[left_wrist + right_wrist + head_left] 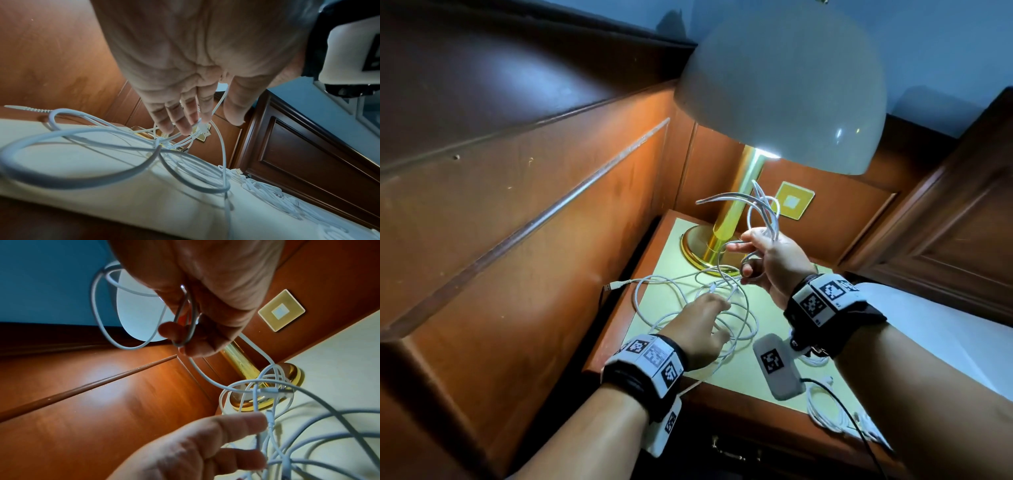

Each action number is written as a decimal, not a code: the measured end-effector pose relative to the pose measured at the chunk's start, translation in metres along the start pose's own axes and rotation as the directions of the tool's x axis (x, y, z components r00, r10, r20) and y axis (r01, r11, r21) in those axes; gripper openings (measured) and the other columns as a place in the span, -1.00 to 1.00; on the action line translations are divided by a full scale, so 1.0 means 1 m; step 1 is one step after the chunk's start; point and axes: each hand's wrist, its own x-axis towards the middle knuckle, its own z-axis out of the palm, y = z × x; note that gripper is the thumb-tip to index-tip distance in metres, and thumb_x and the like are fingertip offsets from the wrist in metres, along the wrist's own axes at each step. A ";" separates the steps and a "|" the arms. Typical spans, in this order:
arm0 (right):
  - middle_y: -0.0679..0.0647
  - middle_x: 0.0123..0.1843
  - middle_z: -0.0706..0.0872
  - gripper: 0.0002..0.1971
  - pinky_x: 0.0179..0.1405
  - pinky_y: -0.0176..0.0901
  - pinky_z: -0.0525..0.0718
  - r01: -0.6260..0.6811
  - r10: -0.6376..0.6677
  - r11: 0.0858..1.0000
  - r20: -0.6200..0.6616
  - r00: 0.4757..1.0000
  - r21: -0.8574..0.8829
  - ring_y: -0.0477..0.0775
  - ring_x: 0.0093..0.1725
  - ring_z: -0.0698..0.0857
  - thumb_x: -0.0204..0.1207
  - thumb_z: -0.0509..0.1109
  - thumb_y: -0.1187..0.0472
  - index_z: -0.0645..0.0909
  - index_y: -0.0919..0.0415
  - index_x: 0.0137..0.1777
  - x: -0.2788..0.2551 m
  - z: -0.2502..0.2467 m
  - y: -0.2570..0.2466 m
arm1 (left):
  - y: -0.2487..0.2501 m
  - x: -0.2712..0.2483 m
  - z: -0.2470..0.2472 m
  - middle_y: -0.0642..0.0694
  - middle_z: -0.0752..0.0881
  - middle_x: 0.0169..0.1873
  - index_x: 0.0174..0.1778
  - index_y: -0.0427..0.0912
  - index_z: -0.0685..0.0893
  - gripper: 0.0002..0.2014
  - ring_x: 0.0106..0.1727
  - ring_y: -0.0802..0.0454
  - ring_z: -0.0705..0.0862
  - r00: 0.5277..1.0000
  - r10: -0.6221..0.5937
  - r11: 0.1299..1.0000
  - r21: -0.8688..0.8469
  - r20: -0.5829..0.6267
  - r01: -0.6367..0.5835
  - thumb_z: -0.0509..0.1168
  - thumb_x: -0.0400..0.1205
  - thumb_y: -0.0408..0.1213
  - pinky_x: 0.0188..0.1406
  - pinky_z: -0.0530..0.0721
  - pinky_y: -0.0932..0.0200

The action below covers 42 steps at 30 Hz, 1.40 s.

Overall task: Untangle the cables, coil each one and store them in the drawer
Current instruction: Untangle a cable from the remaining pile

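Two hands working one white tangle. Nearest, by the nightstand's (664, 240) front edge, a second bundle of cables (825, 416) lies loose, apart from the main mess, probably waiting its turn. The drawer (739, 452) sits below the top w/ a brass pull, looks closed; nothing stored yet.

Left hand (697, 329) reaches low into the tangled cables (722, 308) on the pale top, fingers fairly straight, tips nipping a strand near a plug end, likely to pin that spot while the other end is worked free. One USB connector (614, 286) pokes off the top's left edge.

Right hand (770, 260) is raised, fingers curled round several gathered loops (765, 209) that stand up above the fist; held high prob. so slack hangs and crossings show.

Cable: thin, round, smooth rubbery white, springy enough to hold arcs. Top is matte cream laminate w/ wood trim. Behind, lamp (784, 92): polished brass stem & disc base, smooth white dome shade, lit. Beyond, a square gold wall plate (792, 202) on glossy reddish wood panelling.
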 end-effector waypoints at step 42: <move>0.17 -0.45 0.60 -0.65 -0.53 -0.21 0.37 0.275 -0.281 0.952 0.029 0.959 0.131 0.03 -0.52 0.51 0.68 0.19 0.30 0.58 0.22 -0.36 -0.181 -0.085 -0.062 | 0.139 -0.122 -0.045 -0.16 0.75 0.25 0.27 -0.15 0.65 -0.76 -0.06 0.10 0.84 0.902 -0.015 0.754 -0.598 -0.431 -0.273 0.22 0.75 -0.48 -0.16 0.79 0.12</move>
